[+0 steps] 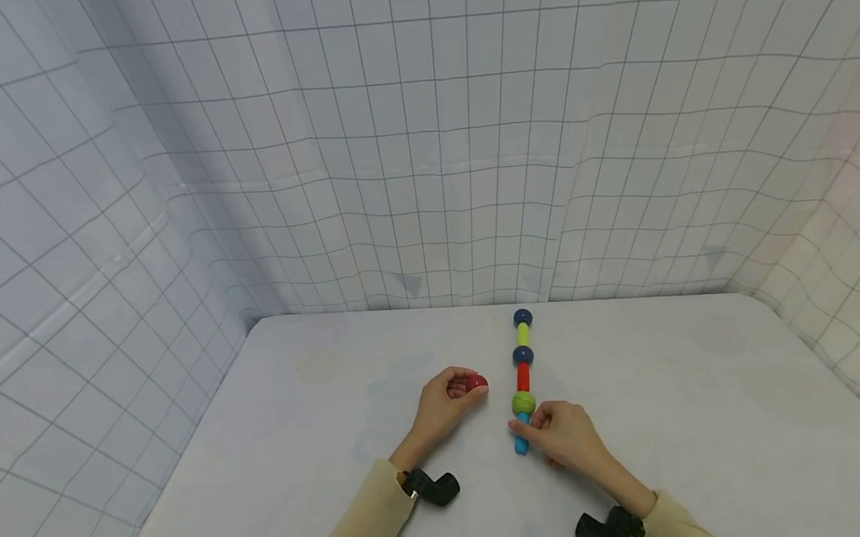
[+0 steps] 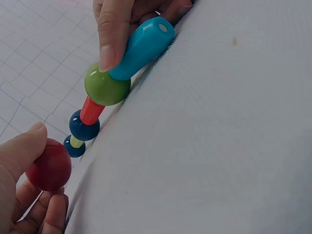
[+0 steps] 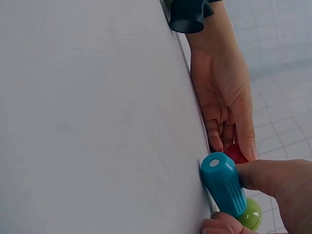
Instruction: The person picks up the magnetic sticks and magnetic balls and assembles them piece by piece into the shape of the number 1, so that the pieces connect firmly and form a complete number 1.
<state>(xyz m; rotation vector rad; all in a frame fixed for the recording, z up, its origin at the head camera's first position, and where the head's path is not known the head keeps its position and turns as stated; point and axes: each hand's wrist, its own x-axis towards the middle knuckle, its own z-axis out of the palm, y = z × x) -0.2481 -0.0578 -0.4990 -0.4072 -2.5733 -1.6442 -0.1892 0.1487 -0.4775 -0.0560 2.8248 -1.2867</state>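
My left hand (image 1: 440, 402) pinches a red ball (image 2: 49, 165) between thumb and fingers, just left of a straight row of toy rods and balls. At the row's near end is a blue rod (image 3: 223, 185) with a pale round spot on its end face. My right hand (image 1: 566, 436) grips this rod, thumb on one side and fingers on the other. Beyond it come a green ball (image 1: 523, 403), a red rod (image 1: 523, 377), a navy ball (image 1: 523, 355), a yellow-green rod (image 1: 523, 334) and a second navy ball (image 1: 523, 318), joined end to end.
The row lies on a white table (image 1: 302, 470), its far end close to the back edge. White cloth with a dark grid (image 1: 424, 155) hangs behind and along both sides. A black wrist camera (image 1: 436, 489) is strapped on my left wrist, another (image 1: 603, 530) on my right.
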